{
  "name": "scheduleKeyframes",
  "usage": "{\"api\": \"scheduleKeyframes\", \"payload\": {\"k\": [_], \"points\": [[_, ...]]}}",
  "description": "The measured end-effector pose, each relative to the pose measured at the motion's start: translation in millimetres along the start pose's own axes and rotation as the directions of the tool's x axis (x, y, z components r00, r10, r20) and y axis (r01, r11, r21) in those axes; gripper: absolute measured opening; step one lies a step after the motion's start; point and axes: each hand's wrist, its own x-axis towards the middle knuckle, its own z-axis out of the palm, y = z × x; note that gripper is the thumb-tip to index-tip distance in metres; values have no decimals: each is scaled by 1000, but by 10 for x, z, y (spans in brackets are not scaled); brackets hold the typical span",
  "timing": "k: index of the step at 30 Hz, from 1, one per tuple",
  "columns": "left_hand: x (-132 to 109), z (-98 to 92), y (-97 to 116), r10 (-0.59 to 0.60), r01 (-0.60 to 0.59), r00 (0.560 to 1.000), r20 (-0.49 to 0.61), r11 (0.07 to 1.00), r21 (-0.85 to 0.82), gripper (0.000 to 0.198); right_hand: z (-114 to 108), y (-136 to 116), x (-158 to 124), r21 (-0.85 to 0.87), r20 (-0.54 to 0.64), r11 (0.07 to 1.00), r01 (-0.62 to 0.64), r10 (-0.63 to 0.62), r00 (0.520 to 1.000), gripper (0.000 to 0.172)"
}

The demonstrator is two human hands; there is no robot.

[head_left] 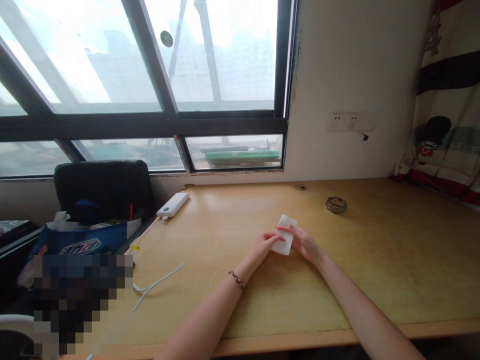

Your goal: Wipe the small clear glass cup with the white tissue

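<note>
A folded white tissue (285, 248) is held up between both hands over the wooden table (225, 215). My left hand (264, 243) pinches its left side, with the thumb lying across the front. From the right, my right hand (303, 243) grips the same tissue, its thumb on the front face and the other fingers mostly hidden behind. A braided bracelet (237, 282) circles my left wrist. The glass ashtray (336, 205) stands on the table, beyond my right hand and apart from it.
A white power bank (173, 205) with a white cable (157, 283) lies along the table's left edge. Left of the table, a black chair (103, 187) carries a blue bag (90, 245). Behind are a window, a wall socket (352, 121) and a patterned curtain (446, 110).
</note>
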Motion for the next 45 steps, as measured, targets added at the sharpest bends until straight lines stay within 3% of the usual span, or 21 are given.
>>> {"api": "scheduleKeyframes", "payload": {"k": [7,14,21,27,31,35,41,45], "points": [[-4,-20,5,-17,17,999,-34,1000,19,23,-22,-37,9,20,-104,998,60,-58,993,40],[-3,-15,9,-36,34,999,-14,994,-100,22,-83,-26,60,47,-233,993,109,-95,968,44],[16,-27,-13,-48,53,999,25,974,-219,20,-158,12,101,66,-272,981,184,-160,949,38],[17,-47,-31,-37,38,999,5,970,-241,25,-175,-28,96,89,-320,956,281,-240,917,49],[47,-46,-56,-7,-13,994,-107,982,-190,27,-145,-70,67,94,-318,951,294,-251,914,54],[105,-51,-62,89,-124,960,-265,985,-121,30,-82,-88,36,83,-295,964,252,-218,930,59],[144,-47,-101,-18,-4,997,-77,961,-276,48,-4,-74,7,89,-226,973,211,-187,956,63],[148,-56,-145,-48,11,992,-116,953,-303,50,-1,-63,2,91,-207,974,209,-186,960,62]]}}
